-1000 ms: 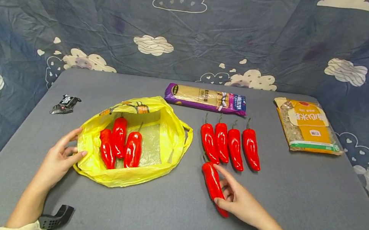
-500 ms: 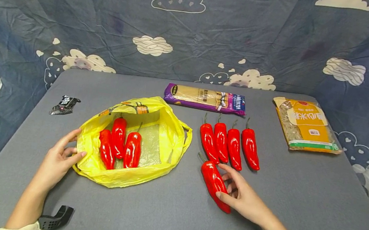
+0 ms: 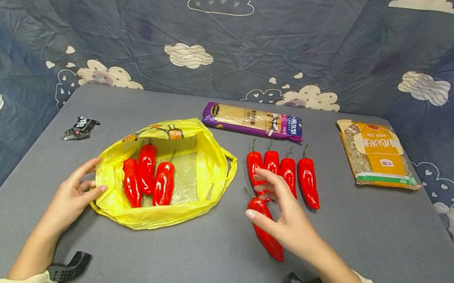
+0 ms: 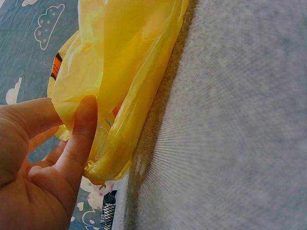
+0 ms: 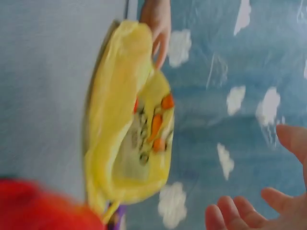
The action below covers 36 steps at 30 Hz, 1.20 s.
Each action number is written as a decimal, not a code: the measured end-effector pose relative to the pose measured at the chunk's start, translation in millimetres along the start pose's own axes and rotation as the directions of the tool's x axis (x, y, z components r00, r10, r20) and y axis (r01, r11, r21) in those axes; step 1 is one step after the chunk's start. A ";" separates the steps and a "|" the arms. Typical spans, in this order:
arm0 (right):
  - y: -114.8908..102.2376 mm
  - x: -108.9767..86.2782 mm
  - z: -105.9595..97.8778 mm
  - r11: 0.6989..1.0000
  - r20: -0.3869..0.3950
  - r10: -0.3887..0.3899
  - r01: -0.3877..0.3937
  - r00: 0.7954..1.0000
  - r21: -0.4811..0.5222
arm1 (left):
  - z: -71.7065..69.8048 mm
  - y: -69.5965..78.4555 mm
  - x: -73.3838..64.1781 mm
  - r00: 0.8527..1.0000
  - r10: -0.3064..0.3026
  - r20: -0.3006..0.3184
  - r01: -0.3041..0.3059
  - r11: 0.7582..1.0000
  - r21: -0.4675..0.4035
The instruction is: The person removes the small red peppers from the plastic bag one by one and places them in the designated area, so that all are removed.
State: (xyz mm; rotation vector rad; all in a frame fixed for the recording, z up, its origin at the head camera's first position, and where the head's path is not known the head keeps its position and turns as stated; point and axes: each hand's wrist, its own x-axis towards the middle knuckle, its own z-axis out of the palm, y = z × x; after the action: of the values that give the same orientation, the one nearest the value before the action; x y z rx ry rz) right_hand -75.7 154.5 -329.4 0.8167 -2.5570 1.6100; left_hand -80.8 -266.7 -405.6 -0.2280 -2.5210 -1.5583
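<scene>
My left hand pinches the left edge of a yellow plastic bag, which lies with its mouth spread. Three red peppers are inside it. In the left wrist view, the thumb rests against the bag's film. My right hand holds nothing; it hovers with spread fingers over a single red pepper and partly hides it. Behind that hand is a row of several red peppers with green stems, some partly covered by the fingers. In the right wrist view a blurred red pepper fills the lower left.
At the back of the grey table lies a purple pasta packet. An orange-and-clear noodle packet lies at the far right. A small black crumpled wrapper lies left of the bag. A cloud-patterned cloth hangs behind.
My right hand let go of the front pepper and rose away, up and to the left in the head view. That pepper had turned slightly beforehand. The left hand and bag stayed put.
</scene>
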 end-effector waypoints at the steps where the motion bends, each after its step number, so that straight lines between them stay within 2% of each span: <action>1: -4.1 6.6 3.7 1.000 0.012 -0.010 0.010 1.000 0.019 | 0.0 -0.2 0.1 1.000 -0.001 0.002 0.001 1.000 -0.001; 5: -22.1 34.0 22.0 0.994 0.068 -0.001 -0.006 0.998 0.111 | -0.1 -0.9 0.4 1.000 -0.007 0.009 0.007 1.000 -0.006; 10: -3.0 66.0 54.7 0.974 0.130 0.009 -0.038 0.991 0.221 | 0.1 -0.2 -0.3 1.000 -0.014 0.011 0.014 1.000 -0.020; 14: 11.5 86.1 80.1 0.964 0.200 0.052 -0.101 0.978 0.244 | 0.3 0.1 -1.2 1.000 -0.009 0.005 0.009 1.000 -0.017; 17: 20.3 97.1 96.8 0.951 0.264 0.107 -0.176 0.958 0.255 | 0.0 -0.8 -1.0 1.000 -0.006 0.004 0.006 1.000 -0.007; 21: 29.5 108.2 114.5 0.924 0.343 0.203 -0.295 0.917 0.244 | -0.3 -2.0 -0.3 1.000 -0.006 0.006 0.006 1.000 0.000; 24: 35.3 115.1 123.8 0.903 0.365 0.266 -0.363 0.892 0.230 | -0.3 -2.4 0.3 1.000 -0.007 0.006 0.007 1.000 0.005; 26: 39.5 118.8 128.7 0.893 0.367 0.295 -0.391 0.882 0.224 | -0.3 -2.8 0.4 1.000 -0.010 0.007 0.010 1.000 0.001; 29: 45.3 123.2 134.5 0.897 0.363 0.307 -0.395 0.880 0.198 | 0.0 -2.9 0.3 1.000 -0.008 0.008 0.008 1.000 -0.003; 34: 49.1 128.2 143.5 0.935 0.359 0.271 -0.333 0.893 0.122 | -0.2 -3.1 0.2 1.000 -0.003 0.005 0.003 1.000 0.001; 36: 48.2 129.0 146.9 0.944 0.351 0.279 -0.323 0.894 0.071 | -0.3 -2.9 -0.1 1.000 -0.002 0.005 0.002 1.000 0.007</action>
State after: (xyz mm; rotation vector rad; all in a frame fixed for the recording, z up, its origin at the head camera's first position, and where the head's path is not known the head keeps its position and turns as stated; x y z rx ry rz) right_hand -169.9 -7.5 -403.1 0.7962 -2.9716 1.8823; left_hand -81.3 -268.2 -408.0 -0.2285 -2.5309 -1.5513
